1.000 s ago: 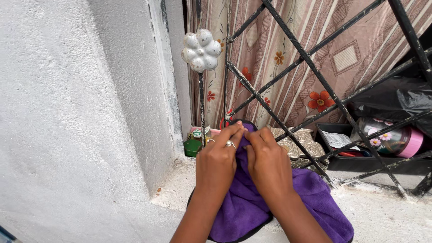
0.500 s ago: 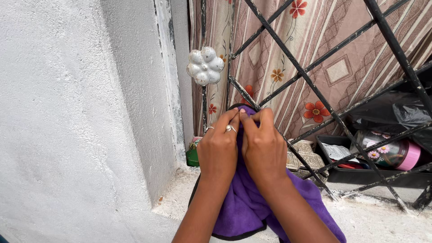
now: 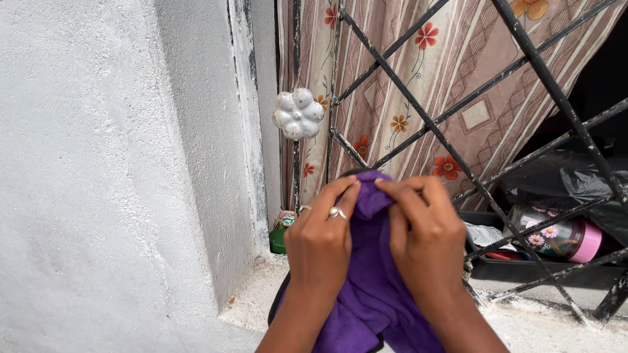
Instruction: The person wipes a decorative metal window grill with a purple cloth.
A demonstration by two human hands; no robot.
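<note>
Pinching the soft purple microfibre cloth (image 3: 369, 287) at its top edge, left hand (image 3: 320, 242) and right hand (image 3: 425, 238) sit side by side at lower centre; the cloth hangs straight down between them.

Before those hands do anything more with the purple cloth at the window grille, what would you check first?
1. Left hand pinching the purple cloth: ok.
2. Right hand gripping the cloth's top edge: ok.
3. Cloth free of the black window grille: cannot tell, the hands hide the contact.
4. White flower knob apart from the hands: ok.
5. Pink-lidded jar behind the bars, out of the way: ok.
</note>
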